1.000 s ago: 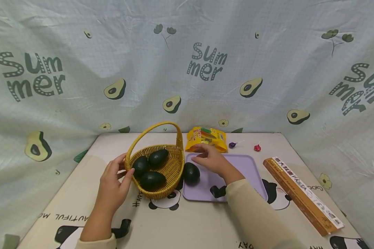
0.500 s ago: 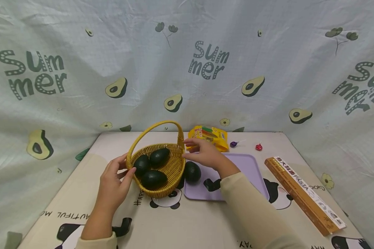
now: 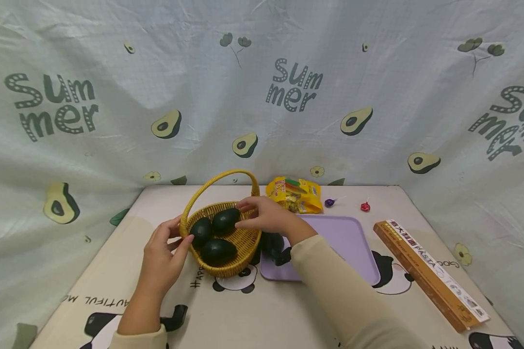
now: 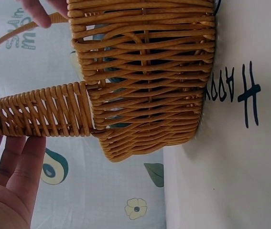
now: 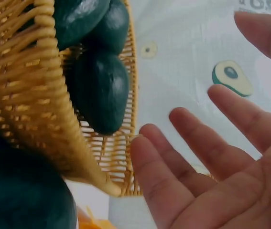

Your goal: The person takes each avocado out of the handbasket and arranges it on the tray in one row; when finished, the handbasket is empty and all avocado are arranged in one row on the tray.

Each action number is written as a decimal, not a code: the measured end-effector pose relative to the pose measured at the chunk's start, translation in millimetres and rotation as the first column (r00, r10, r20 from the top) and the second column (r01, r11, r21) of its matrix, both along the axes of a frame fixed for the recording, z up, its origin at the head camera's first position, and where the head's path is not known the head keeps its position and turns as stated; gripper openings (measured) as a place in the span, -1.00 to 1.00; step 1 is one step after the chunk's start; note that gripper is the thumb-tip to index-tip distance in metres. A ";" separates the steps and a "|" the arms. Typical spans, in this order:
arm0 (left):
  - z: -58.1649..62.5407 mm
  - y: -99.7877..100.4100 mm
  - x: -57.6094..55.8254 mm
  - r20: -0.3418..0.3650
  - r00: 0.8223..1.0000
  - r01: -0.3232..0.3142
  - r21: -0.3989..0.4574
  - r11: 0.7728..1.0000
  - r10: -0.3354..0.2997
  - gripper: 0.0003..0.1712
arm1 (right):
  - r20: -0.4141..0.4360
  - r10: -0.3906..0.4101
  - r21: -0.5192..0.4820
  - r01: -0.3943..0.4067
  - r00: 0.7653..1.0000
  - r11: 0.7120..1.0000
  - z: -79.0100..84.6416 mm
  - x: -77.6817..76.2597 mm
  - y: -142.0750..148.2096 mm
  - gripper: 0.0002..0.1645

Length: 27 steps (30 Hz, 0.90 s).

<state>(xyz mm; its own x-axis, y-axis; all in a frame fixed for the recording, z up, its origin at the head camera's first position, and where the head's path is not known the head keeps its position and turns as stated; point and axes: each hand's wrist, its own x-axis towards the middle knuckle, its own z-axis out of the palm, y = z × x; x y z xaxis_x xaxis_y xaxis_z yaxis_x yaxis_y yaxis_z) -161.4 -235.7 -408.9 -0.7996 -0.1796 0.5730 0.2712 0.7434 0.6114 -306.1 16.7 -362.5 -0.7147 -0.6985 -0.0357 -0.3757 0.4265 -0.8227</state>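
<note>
Yellow wicker basket (image 3: 247, 238), glossy dark-green avocados (image 3: 218, 251)

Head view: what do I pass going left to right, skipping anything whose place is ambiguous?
Left hand → yellow wicker basket → yellow snack bag → purple lollipop → red lollipop → long pasta box.

Arch-handled yellow wicker basket (image 3: 231, 268) stood mouth-up, lower frame, just left of centre. Three glossy dark-green oval avocados (image 3: 218, 251) lay clustered inside; fourth avocado (image 3: 270, 241), partly hidden, lay beside it, rightward.
</note>
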 end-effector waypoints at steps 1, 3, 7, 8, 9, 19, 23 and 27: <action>-0.5 0.1 -0.1 0.000 1.000 0.003 0.005 1.000 -0.003 -0.34 | -0.002 0.019 0.020 -0.019 1.000 1.000 -0.4 -0.5 -2.5 -0.25; -1.2 0.1 -0.2 -0.005 1.000 0.007 0.009 1.000 -0.007 -0.35 | -0.007 0.063 0.066 -0.063 0.998 0.996 -2.1 -1.7 -7.2 -0.21; -1.3 -0.2 -0.6 -0.020 1.000 0.012 0.006 1.000 -0.011 -0.35 | -0.019 0.135 0.134 -0.131 0.991 0.982 -5.9 -4.1 -16.6 -0.17; -1.3 -0.3 -0.8 -0.023 1.000 0.012 0.006 1.000 -0.012 -0.35 | -0.017 0.142 0.143 -0.138 0.990 0.980 -6.5 -4.1 -18.6 -0.16; -1.2 -0.2 -1.0 -0.026 1.000 0.013 0.006 1.000 -0.013 -0.35 | -0.016 0.144 0.153 -0.140 0.989 0.978 -7.1 -4.2 -20.8 -0.16; -0.3 1.0 -1.5 -0.021 0.999 0.025 0.009 1.000 -0.025 -0.36 | 0.040 0.199 0.263 -0.202 0.979 0.943 -11.0 -3.6 -40.8 -0.22; 0.1 0.7 -0.7 -0.017 0.999 0.028 0.013 1.000 -0.027 -0.36 | 0.031 0.241 0.311 -0.238 0.970 0.920 -11.8 -3.0 -52.0 -0.22; 1.1 -0.3 0.4 -0.013 1.000 0.028 0.014 1.000 -0.028 -0.36 | 0.045 0.257 0.322 -0.257 0.965 0.911 -13.9 -2.2 -63.1 -0.26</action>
